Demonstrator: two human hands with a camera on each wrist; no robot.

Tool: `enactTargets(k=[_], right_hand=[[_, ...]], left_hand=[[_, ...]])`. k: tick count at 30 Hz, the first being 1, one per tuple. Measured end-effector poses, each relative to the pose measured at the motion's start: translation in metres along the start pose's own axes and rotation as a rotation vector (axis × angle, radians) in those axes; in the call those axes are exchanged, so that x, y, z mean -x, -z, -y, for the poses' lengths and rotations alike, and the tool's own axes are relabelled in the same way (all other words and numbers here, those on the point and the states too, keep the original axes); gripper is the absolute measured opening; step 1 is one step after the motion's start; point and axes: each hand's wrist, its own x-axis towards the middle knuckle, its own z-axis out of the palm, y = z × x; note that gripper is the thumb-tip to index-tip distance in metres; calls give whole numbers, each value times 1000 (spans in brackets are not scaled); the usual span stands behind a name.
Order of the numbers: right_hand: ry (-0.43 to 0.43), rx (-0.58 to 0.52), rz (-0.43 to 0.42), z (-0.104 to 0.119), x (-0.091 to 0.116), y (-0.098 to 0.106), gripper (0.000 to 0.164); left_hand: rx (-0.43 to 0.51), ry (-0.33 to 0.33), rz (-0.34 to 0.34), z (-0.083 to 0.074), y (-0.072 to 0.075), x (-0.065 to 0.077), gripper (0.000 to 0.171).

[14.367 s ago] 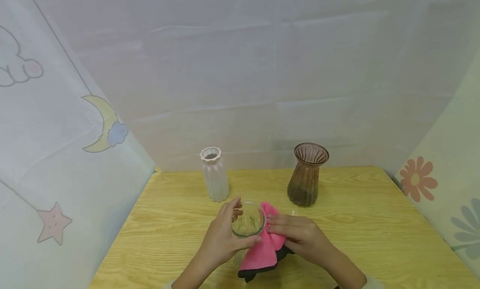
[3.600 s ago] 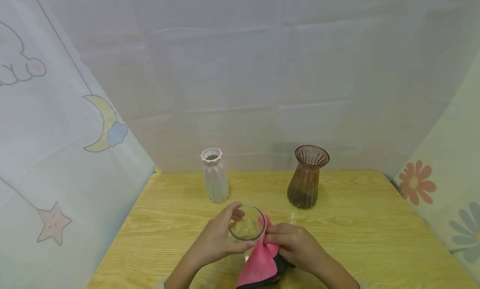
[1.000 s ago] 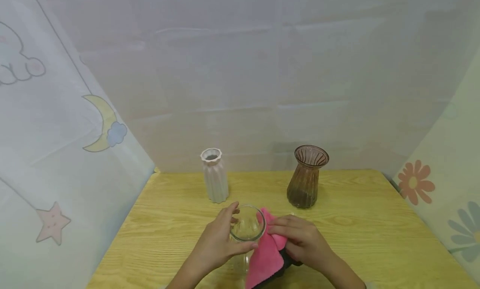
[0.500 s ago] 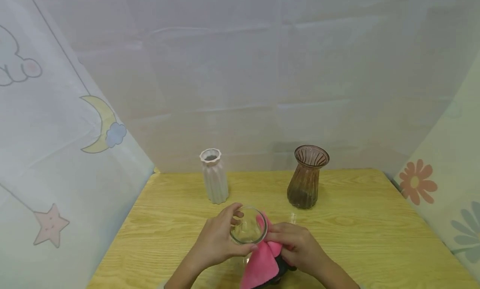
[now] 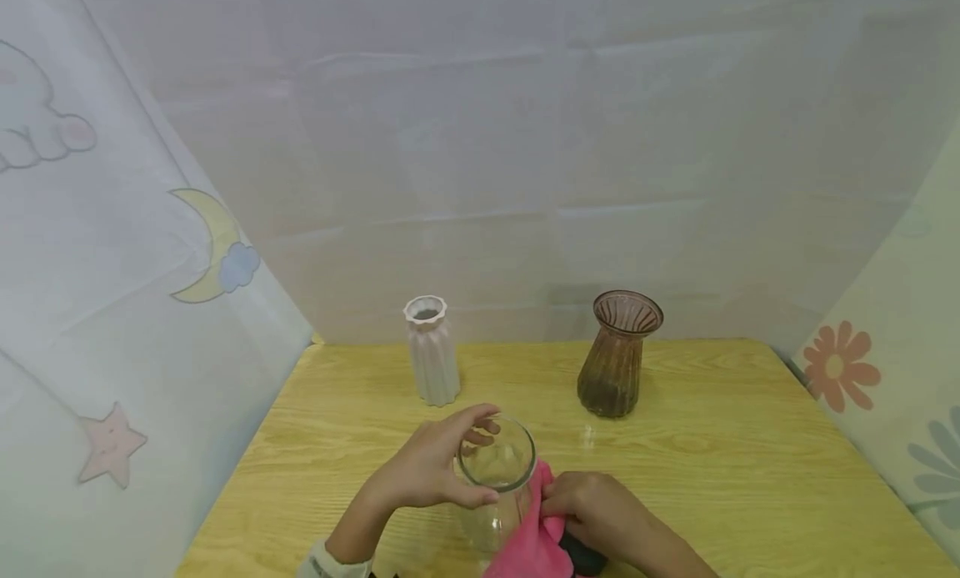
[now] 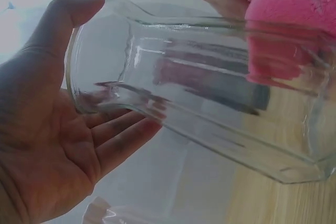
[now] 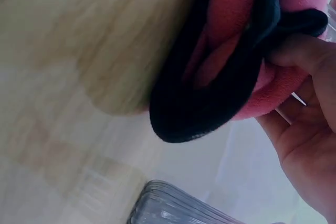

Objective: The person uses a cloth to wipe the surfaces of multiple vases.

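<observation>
A clear glass vase (image 5: 491, 524) with a wide round rim stands near the table's front. My left hand (image 5: 423, 469) holds it by the neck, thumb on the near side and fingers round the far side. In the left wrist view the vase's (image 6: 210, 129) angular lower body shows beyond the palm. My right hand (image 5: 600, 515) grips a bunched pink cloth (image 5: 525, 553) with a black backing, against the vase's right side below the rim. The right wrist view shows the cloth (image 7: 239, 72) folded over, the thumb pressing into it.
A pale fluted vase (image 5: 433, 363) stands behind on the left. At the back right is a brown ribbed glass vase (image 5: 611, 369) with a flared mouth. Both are on the wooden table (image 5: 720, 444), with a hanging sheet (image 5: 555, 161) behind.
Over the last second, the right hand and cloth have moved down along the vase's side, away from the rim. The left hand keeps its hold on the neck; the vase has shifted slightly.
</observation>
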Motion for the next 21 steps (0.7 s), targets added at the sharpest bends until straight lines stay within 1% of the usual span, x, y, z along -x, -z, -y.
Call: enactTargets(k=[2, 4, 6, 8, 9, 11, 12, 13, 15, 17, 19, 21], right_hand=[[-12, 9, 29, 0, 3, 2, 33], [-9, 11, 11, 0, 5, 6, 34], [-7, -17, -54, 1, 6, 13, 39], [3, -57, -139, 3, 4, 23, 43], [13, -66, -181, 4, 3, 28, 39], [30, -69, -269, 5, -1, 37, 31], [42, -54, -306, 6, -4, 39, 26], [57, -50, -336, 7, -6, 41, 27], [71, -34, -377, 8, -11, 39, 31], [79, -39, -388, 10, -15, 34, 39], [68, -61, -375, 11, -18, 28, 51], [60, -58, -362, 12, -19, 22, 47]], left_hand=[[3, 8, 24, 0, 1, -1, 89], [33, 30, 39, 0, 2, 0, 93], [49, 64, 25, -2, 1, 4, 97], [63, 107, -22, -6, -1, 10, 99], [65, 131, -55, -8, -3, 14, 100], [40, 176, -128, -14, -7, 19, 99], [27, 197, -157, -18, -10, 21, 99], [15, 216, -181, -20, -12, 22, 99], [-28, 246, -206, -25, -17, 22, 101], [-86, 261, -221, -28, -21, 21, 102], [-143, 268, -236, -30, -25, 19, 102], [-187, 259, -254, -30, -26, 17, 100]])
